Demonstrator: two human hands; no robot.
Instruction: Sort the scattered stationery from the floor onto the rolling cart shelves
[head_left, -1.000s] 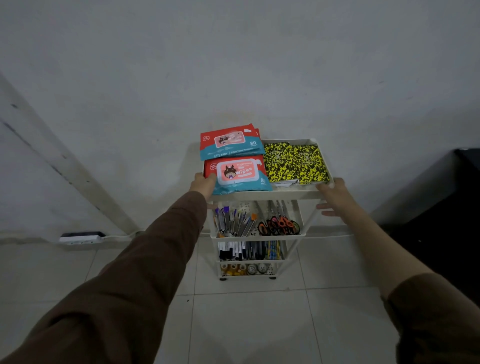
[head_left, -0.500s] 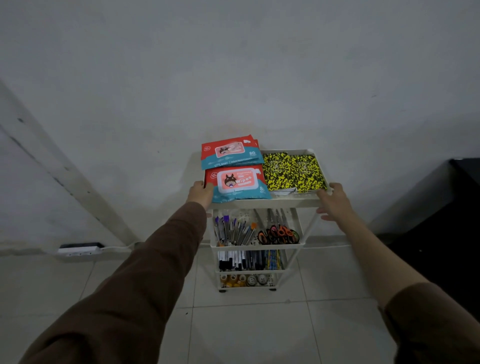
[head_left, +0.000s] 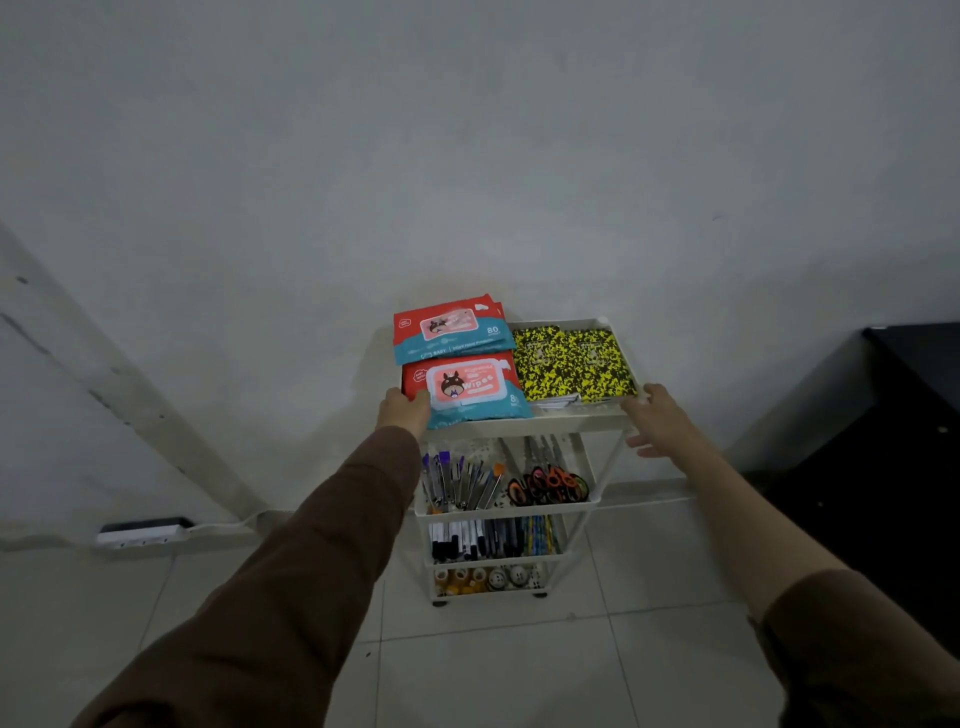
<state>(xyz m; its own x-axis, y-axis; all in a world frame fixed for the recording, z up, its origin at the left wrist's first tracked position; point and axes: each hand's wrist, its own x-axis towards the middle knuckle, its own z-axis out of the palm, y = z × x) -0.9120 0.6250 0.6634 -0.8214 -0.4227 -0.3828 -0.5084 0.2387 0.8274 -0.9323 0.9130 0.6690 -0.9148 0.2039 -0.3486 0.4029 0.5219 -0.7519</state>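
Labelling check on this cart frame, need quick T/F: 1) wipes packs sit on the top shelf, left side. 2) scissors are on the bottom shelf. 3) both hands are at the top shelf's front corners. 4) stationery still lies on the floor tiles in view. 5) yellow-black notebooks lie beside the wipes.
1) True. Two wipes packs lie on the left of the cart's top shelf.
2) False. The scissors are on the second shelf, beside the pens.
3) True. Left hand at the left corner, right hand at the right.
4) False. The visible floor shows no stationery.
5) True. The notebooks lie right of the wipes.
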